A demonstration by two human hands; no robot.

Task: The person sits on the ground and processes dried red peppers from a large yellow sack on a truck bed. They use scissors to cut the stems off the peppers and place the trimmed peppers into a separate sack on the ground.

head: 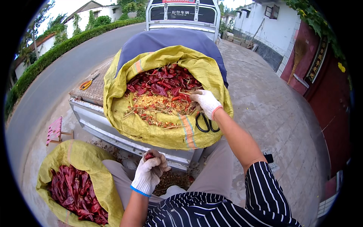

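My left hand [149, 170], in a white knit work glove with a blue cuff, is closed around a dried red chili pepper [149, 155] above my lap. My right hand [206, 102], gloved with a pink cuff, reaches into the open yellow woven sack [158, 136] before me. Its fingertips touch the chilies; whether they pinch one is unclear. A heap of dried red chili peppers [164, 81] fills the sack's far side, with loose yellow seeds [150, 100] and cut stems nearer me. Beneath my right wrist lie black-handled scissors [202, 123], blades hidden.
The sack rests on a vehicle's metal cargo bed [93, 106], under a blue cloth [170, 38] at the back. Orange-handled scissors [86, 84] lie on the bed's left. A second yellow sack [76, 147] of chilies [75, 190] stands by my left leg, near a folding stool [55, 129].
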